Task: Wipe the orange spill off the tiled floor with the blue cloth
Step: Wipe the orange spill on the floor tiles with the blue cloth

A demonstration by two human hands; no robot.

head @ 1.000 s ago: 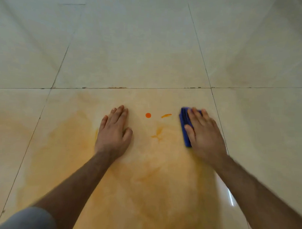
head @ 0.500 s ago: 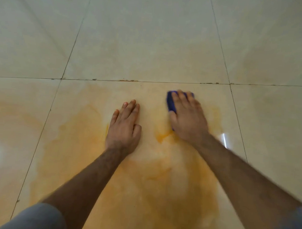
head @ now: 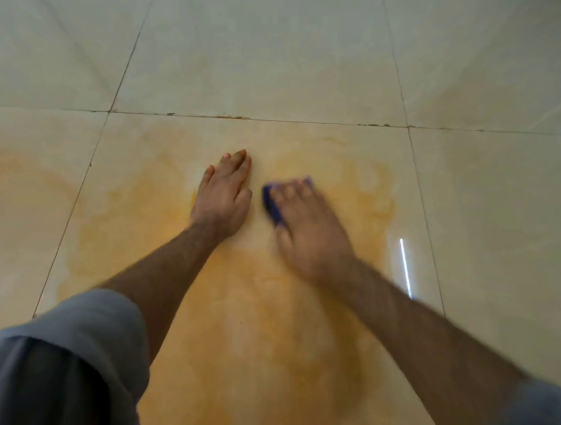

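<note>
A person's right hand (head: pixel 307 226) presses flat on the blue cloth (head: pixel 272 205), fingers straight and spread over its top rather than curled round it; the hand is blurred, so how the thumb lies cannot be told. The cloth, apparently folded into a small pad, shows only at the hand's ten o'clock edge and past the fingertips at twelve o'clock. It looks soft, light and limp, a thing likely to bunch or slide out unless the palm bears down evenly; it is best taken by the folded pad under the whole palm, not by a corner. At nine o'clock of the cloth, just beside it, the left hand (head: pixel 224 194) rests open and flat on the tiled floor (head: pixel 278 53), seemingly bracing the body. The orange spill (head: pixel 253 322) lies as a thin smeared film across the centre tile, running from the hands toward six o'clock and spreading faintly toward nine o'clock past a grout line. The wet glaze is probably slippery. A grey sleeve (head: pixel 77 348) sits at seven o'clock. No brand, label or writing can be read anywhere.
</note>
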